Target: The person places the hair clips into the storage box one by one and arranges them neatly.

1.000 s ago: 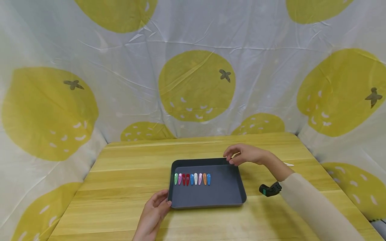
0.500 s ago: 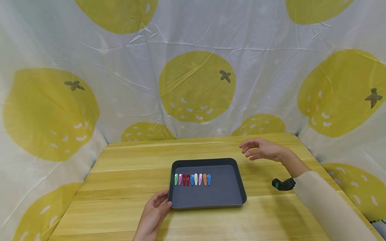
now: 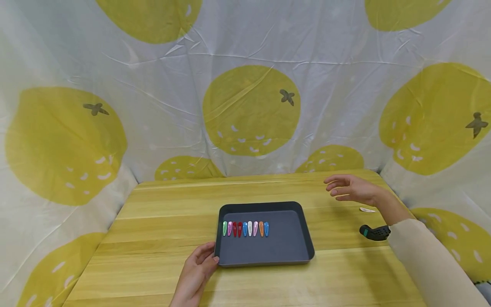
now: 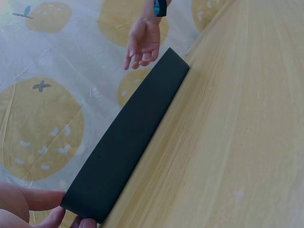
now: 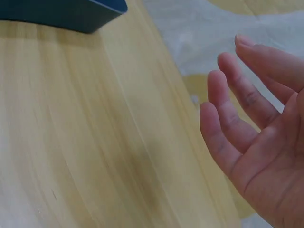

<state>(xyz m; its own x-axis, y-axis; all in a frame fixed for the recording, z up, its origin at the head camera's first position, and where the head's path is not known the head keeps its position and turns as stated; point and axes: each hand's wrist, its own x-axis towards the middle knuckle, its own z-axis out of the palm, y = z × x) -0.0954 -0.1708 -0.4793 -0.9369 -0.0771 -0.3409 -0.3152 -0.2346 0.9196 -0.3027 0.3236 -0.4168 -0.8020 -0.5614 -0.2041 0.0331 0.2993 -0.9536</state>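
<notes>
A dark grey baking tray (image 3: 276, 247) lies on the wooden table. Inside it, several snap hair clips (image 3: 250, 228) in green, pink, red, blue, white and orange stand in a row toward the left. My left hand (image 3: 194, 270) pinches the tray's near left corner between thumb and fingers, which the left wrist view shows as well. To the right of the tray, my right hand (image 3: 353, 189) hovers over the table with loosely bent fingers and holds nothing; its palm (image 5: 270, 161) is bare in the right wrist view. Below that wrist lies a white hair clip (image 3: 367, 209).
The wooden table (image 3: 161, 226) ends at a white curtain (image 3: 165, 106) printed with yellow fruit, which hangs behind it and on both sides. A black strap device (image 3: 374, 233) sits on my right forearm at the sleeve's end.
My right hand has moved from above the tray's far right corner out to the right. The white clip, hidden half a second ago, shows again. My left hand and the tray stay put.
</notes>
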